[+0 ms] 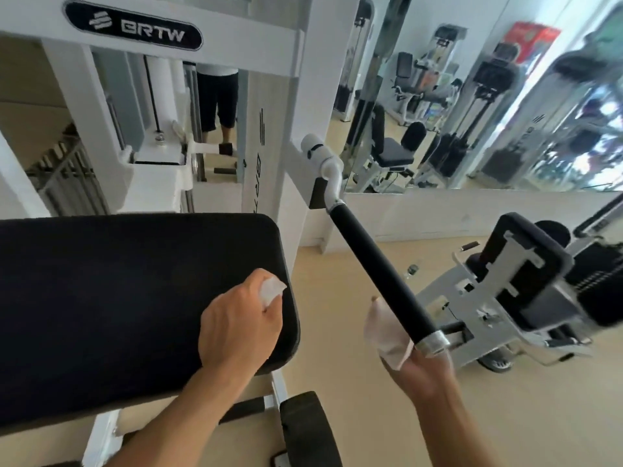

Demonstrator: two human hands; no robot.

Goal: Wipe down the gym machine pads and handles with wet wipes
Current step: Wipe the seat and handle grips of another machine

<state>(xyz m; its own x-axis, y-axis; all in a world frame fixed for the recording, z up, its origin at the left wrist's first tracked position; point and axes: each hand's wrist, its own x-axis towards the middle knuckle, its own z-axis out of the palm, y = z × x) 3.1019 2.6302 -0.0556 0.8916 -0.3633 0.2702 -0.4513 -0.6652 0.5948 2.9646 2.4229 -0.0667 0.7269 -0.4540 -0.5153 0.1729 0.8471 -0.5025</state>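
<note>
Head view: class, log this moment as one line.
left hand: wipe on pad | right hand: wipe at handle

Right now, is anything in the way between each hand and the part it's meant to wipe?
Nothing visible. The left hand already presses its wipe on the black pad. The right hand holds its wipe against the black handle, near the metal collar.
</note>
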